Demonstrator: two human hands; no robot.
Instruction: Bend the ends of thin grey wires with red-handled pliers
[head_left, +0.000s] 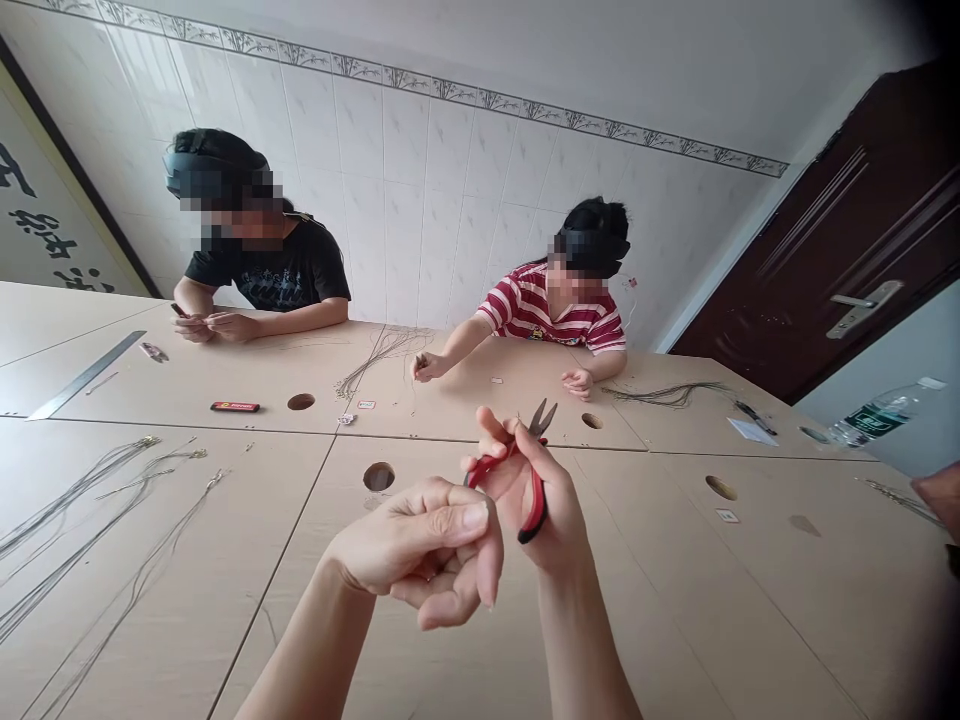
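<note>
In the middle of the head view, my right hand is wrapped round a pair of pliers with red and black handles. Their pointed metal jaws stand slightly apart and aim up, away from me. The thumb and a fingertip of that hand come together beside the jaws; anything between them is too small to make out. Just left of the pliers, my left hand is closed, its thumb pressed on the bent index finger. What it pinches, if anything, cannot be seen. Both hands are raised above the table.
Bundles of thin wires lie at the left, with more wires across the table. A steel ruler, a red box cutter and a water bottle are about. Two co-workers sit opposite. Round holes pierce the tabletop.
</note>
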